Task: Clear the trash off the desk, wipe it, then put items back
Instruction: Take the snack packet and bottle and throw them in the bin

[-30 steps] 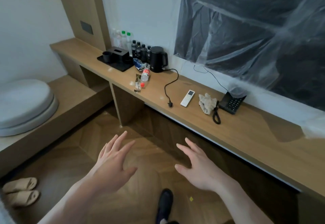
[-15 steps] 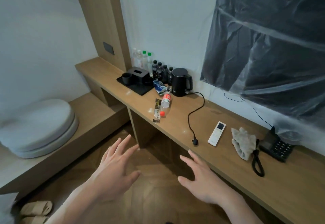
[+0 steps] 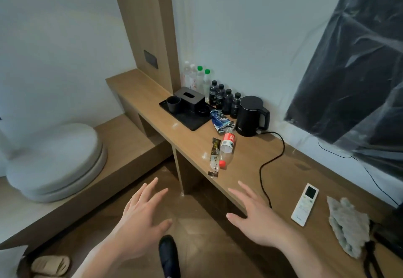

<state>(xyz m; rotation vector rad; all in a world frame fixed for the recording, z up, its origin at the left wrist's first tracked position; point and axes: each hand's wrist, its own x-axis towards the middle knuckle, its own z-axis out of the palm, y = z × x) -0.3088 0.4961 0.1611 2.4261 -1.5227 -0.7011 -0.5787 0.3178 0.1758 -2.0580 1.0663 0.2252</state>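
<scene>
Nearest me, above the wooden floor [image 3: 202, 253], my left hand [image 3: 141, 216] and right hand [image 3: 259, 219] hover palms down, fingers [image 3: 150, 188] spread and straight, holding nothing. My right hand hangs over the front edge of the counter [image 3: 244, 168]. To its right on the counter lie a white remote [image 3: 305, 204] and a crumpled grey cloth [image 3: 346, 223]. Farther along, near the front edge, a dark snack wrapper [image 3: 214, 156] lies just beside a toppled plastic bottle [image 3: 226, 149] with a red cap. Beyond them sits a crumpled blue wrapper [image 3: 220, 120], next to a black kettle [image 3: 250, 116] whose cord [image 3: 272, 160] trails toward me. Behind, a black tray [image 3: 185, 118] carries a cup [image 3: 173, 103] and tissue box [image 3: 188, 100], with small bottles [image 3: 224, 99] lined against the wall.
</scene>
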